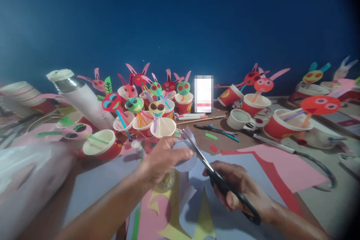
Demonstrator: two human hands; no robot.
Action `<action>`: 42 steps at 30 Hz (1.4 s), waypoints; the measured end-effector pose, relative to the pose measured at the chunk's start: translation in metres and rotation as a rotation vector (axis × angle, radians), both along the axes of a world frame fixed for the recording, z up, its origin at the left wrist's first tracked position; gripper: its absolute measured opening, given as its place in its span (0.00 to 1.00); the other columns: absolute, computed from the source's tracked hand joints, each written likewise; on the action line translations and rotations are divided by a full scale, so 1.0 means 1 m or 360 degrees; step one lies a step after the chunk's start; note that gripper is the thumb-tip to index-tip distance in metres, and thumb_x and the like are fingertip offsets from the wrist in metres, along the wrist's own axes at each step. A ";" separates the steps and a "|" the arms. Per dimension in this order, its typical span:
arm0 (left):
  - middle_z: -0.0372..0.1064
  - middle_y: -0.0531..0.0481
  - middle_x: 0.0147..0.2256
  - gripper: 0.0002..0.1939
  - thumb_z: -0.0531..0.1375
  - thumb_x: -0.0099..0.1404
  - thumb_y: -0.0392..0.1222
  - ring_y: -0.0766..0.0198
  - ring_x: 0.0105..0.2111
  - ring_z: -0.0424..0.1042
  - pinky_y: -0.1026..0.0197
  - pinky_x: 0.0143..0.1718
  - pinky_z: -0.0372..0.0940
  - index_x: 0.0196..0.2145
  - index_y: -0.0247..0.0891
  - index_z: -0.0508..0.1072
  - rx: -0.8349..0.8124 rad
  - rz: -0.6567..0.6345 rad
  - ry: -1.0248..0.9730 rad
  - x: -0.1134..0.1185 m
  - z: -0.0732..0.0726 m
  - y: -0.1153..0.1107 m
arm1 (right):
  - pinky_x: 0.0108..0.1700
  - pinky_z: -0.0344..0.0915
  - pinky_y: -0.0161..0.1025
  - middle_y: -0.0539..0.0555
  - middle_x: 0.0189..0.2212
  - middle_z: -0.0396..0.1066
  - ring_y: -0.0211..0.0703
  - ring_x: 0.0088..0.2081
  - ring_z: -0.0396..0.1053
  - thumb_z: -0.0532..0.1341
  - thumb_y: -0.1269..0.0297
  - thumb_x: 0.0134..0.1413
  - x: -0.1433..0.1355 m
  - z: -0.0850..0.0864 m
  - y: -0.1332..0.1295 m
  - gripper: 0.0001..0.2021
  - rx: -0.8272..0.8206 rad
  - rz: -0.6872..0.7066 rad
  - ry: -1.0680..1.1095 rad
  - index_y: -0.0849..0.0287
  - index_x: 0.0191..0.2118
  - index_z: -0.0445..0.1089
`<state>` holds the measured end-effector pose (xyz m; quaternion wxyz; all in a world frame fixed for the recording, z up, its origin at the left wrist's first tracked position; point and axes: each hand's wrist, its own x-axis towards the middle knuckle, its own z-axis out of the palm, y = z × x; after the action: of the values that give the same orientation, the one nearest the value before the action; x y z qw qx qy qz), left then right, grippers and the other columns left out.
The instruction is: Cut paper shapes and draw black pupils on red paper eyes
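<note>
Near the centre, my left hand [165, 157] pinches a piece of pale purple paper [187, 163] with a rounded edge, thumb on top. A strip of the same paper hangs below it. My right hand [239, 187] is wrapped round the black handles of a pair of scissors [199, 153], whose blades point up and to the left. Those blades lie against the right edge of the purple paper, close to my left thumb. Beneath both hands are coloured sheets, with a roll of clear tape [166, 180] partly hidden under my left wrist.
Paper cups [163, 127] with paper animal heads on sticks stand behind my hands. A white flask [90, 105] leans at the left, near stacked cups [22, 97]. Pens [216, 129] and a white mug [239, 120] lie beyond the scissors. A plastic bag [33, 172] covers the left front.
</note>
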<state>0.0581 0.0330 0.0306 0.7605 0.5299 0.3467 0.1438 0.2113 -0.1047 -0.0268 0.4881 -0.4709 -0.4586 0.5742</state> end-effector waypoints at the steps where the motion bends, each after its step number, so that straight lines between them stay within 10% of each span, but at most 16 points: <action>1: 0.69 0.51 0.21 0.07 0.63 0.46 0.38 0.71 0.19 0.65 0.68 0.22 0.58 0.25 0.32 0.74 0.0006 0.0000 0.0006 0.000 0.000 0.000 | 0.20 0.51 0.30 0.47 0.19 0.61 0.31 0.18 0.54 0.66 0.40 0.38 0.000 0.000 0.000 0.31 -0.0014 0.0005 0.0011 0.63 0.40 0.65; 21: 0.66 0.52 0.21 0.11 0.66 0.49 0.44 0.66 0.24 0.67 0.63 0.29 0.62 0.24 0.33 0.72 0.0000 0.0120 -0.0137 0.002 -0.005 -0.004 | 0.18 0.57 0.30 0.46 0.16 0.63 0.31 0.16 0.56 0.67 0.35 0.25 -0.003 0.013 0.004 0.38 -0.0228 -0.0174 0.0045 0.62 0.37 0.66; 42: 0.65 0.53 0.22 0.09 0.63 0.53 0.44 0.68 0.23 0.64 0.65 0.27 0.60 0.27 0.34 0.73 0.0177 0.0044 -0.0018 0.000 -0.004 -0.004 | 0.20 0.52 0.30 0.47 0.20 0.60 0.31 0.19 0.52 0.63 0.38 0.40 0.000 0.002 0.000 0.31 0.0008 -0.0019 -0.0053 0.62 0.40 0.64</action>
<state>0.0579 0.0293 0.0264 0.7297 0.5657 0.3411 0.1765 0.2115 -0.1043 -0.0251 0.4849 -0.4819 -0.4652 0.5623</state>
